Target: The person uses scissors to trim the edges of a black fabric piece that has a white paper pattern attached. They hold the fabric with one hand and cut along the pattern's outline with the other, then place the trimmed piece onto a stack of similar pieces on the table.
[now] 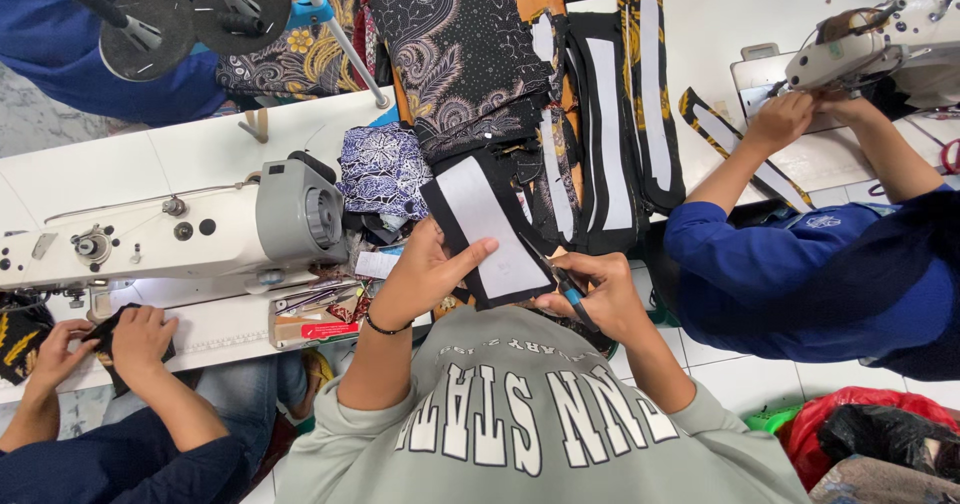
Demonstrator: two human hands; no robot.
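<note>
1. Head view: our left hand (pixel 425 274) holds the black fabric piece (pixel 490 229) with its white lining face up, thumb on top and fingers curled behind the left edge, so the grip is closed on the cloth.
2. Our right hand (pixel 598 299) is closed around a blue-handled tool (pixel 577 306), probably small snips, working at the lower right corner of the piece; the blade tip is hidden, so we cannot tell exactly where it meets the cloth.
3. To do this well, we judge we should keep the piece taut and flat with the left thumb, and bring the tool close along the edge without nicking the lining.
4. The stack of similar lined strips (pixel 610 114) lies just beyond on the white table (pixel 200 149); other people's hands work at the sewing machine (pixel 190 229) well apart from ours.
</note>
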